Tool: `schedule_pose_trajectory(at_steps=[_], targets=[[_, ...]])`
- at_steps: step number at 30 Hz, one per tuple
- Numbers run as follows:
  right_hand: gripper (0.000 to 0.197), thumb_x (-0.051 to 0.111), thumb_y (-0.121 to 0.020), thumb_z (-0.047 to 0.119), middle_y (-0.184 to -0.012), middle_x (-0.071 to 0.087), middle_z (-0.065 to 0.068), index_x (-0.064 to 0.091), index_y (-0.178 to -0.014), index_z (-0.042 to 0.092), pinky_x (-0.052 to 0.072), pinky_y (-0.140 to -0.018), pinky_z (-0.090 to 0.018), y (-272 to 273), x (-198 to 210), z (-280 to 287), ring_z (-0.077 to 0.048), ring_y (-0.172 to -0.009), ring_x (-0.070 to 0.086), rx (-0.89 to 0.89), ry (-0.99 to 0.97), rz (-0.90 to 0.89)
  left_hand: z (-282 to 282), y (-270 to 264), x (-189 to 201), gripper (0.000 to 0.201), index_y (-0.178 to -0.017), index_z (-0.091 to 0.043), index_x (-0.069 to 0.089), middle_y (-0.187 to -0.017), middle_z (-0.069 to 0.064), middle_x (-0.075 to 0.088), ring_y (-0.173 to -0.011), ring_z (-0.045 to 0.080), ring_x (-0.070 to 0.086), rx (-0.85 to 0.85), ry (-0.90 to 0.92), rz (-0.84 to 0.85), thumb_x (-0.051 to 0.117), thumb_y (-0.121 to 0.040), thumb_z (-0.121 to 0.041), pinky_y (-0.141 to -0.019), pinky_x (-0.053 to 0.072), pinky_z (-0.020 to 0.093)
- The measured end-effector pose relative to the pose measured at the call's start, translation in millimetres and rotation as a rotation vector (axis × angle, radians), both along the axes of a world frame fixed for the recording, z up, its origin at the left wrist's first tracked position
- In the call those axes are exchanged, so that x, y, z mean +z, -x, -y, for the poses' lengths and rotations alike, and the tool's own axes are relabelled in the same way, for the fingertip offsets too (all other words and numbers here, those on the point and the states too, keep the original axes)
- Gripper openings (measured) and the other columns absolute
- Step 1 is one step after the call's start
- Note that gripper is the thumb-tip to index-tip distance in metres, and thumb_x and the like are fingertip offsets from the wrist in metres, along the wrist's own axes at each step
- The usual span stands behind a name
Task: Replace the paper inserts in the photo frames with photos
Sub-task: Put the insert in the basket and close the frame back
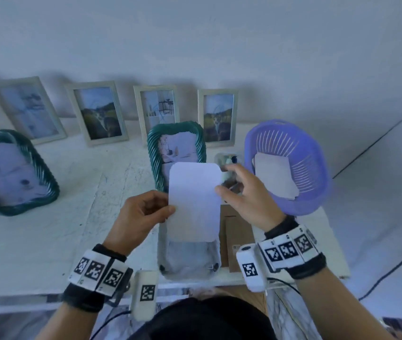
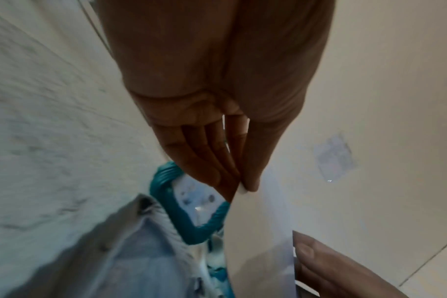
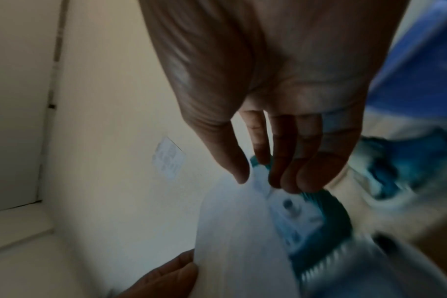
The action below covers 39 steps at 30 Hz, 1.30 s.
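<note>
A person's left hand pinches the left edge of a blank white paper sheet with rounded corners, thumb on the face and fingers curled behind it, holding the sheet up above a white tabletop. The left wrist view shows that grip closed tight on the sheet's edge. The right hand meets the sheet's right edge with its thumb; its fingers are loosely curled just past the edge, and whether they have hold of the paper cannot be told.

Directly below the sheet lies a pale grey frame part with small dark clips, and just to the right of that part sit flat brown cardboard pieces. Behind the sheet stands a teal ribbed photo frame, tilted back, a light picture showing in it. A lilac slatted plastic basket sits to the right of the sheet with white sheets stacked inside. Between the basket and the teal frame is a small shiny object, too blurred to identify.

Far left of the sheet a second teal ribbed frame lies tilted on the tabletop. Against the white wall behind the sheet lean four pale wooden photo frames, each holding a picture.
</note>
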State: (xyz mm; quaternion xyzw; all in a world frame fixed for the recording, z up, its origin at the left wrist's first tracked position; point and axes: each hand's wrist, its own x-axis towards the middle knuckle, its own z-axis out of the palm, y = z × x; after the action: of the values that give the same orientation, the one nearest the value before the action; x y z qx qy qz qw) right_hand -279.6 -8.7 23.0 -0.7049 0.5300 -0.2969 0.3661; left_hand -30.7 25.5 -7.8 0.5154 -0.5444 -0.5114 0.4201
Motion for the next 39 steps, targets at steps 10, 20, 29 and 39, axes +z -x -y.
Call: schedule_pose_trajectory(at_steps=[10,20,29,39], targets=[[0.02,0.064,-0.087,0.025,-0.085,0.065,-0.003,0.052,-0.1,0.017,0.051,-0.076,-0.041,-22,-67,-34,-0.017,-0.078,0.061,0.04,-0.115,-0.172,-21,-17,-52,0.011,-0.085,-0.02,0.07,-0.078,-0.008,0.073,-0.072,0.006,0.068,-0.038,-0.058,0.44,0.079,-0.078,-0.02,-0.07,0.056,0.02],[0.021,0.057,-0.087,0.036,-0.081,0.061,0.001,0.047,-0.095,0.021,0.051,-0.066,-0.039,-32,-81,-42,-0.022,-0.076,0.058,-0.037,-0.047,-0.562,-21,-12,-69,0.03,-0.097,-0.017,0.064,-0.084,-0.006,0.052,-0.074,0.013,0.056,-0.072,0.135,0.792,0.078,-0.075,-0.033,-0.07,0.049,0.03],[0.032,0.057,-0.09,0.037,-0.098,0.068,-0.002,0.055,-0.116,0.02,0.051,-0.073,-0.034,-35,-78,-44,-0.025,-0.094,0.062,-0.008,-0.028,-0.616,-24,-15,-75,0.05,-0.125,-0.023,0.06,-0.091,-0.004,0.05,-0.078,0.011,0.057,-0.079,0.106,0.743,0.076,-0.079,-0.035,-0.077,0.052,0.031],[0.033,0.052,-0.094,0.04,-0.106,0.065,-0.002,0.056,-0.12,0.02,0.05,-0.075,-0.034,-26,-71,-48,-0.023,-0.095,0.062,-0.095,0.033,-0.581,-26,-18,-76,0.038,-0.118,-0.022,0.064,-0.088,-0.008,0.052,-0.071,0.004,0.058,-0.022,0.153,0.641,0.075,-0.082,-0.03,-0.07,0.05,0.02]])
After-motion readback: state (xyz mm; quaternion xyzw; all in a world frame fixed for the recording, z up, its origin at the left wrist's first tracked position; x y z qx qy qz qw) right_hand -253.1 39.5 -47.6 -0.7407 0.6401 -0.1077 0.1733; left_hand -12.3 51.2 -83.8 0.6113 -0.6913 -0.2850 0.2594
